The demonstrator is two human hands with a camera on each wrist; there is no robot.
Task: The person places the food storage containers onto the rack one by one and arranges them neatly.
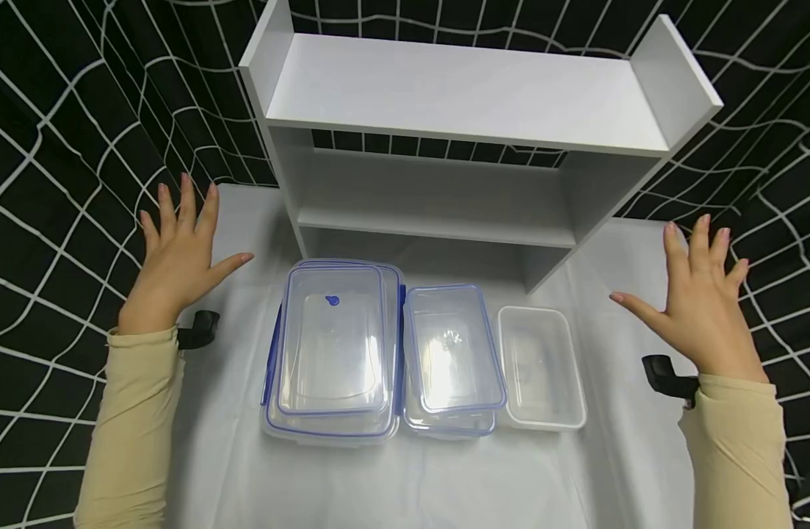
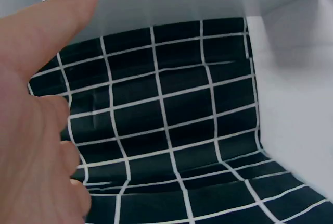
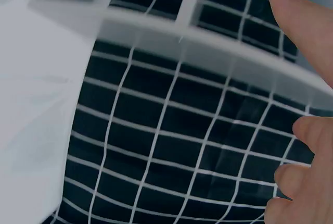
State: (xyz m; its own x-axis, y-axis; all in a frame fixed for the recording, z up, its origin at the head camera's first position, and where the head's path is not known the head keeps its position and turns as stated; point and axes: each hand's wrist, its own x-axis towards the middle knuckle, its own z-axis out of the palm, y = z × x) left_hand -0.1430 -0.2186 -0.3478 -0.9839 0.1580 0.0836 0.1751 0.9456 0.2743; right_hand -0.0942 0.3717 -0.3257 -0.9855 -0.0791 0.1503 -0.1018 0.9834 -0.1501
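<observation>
My left hand is spread flat with straight fingers at the left side of the white table, holding nothing. On the far right, my right hand is likewise spread and holds nothing. Between them, nearest the left hand, lies a large clear container with blue-edged lids, a smaller clear lid on top. Beside it sits a medium clear container with a blue-rimmed lid lying askew over it. To the right, an uncovered clear container with a whitish rim is closest to the right hand.
A white shelf unit with an upper board and a middle board stands behind the containers. Black cloth with a white grid hangs around the table. White cloth covers the tabletop. Each wrist wears a black camera mount.
</observation>
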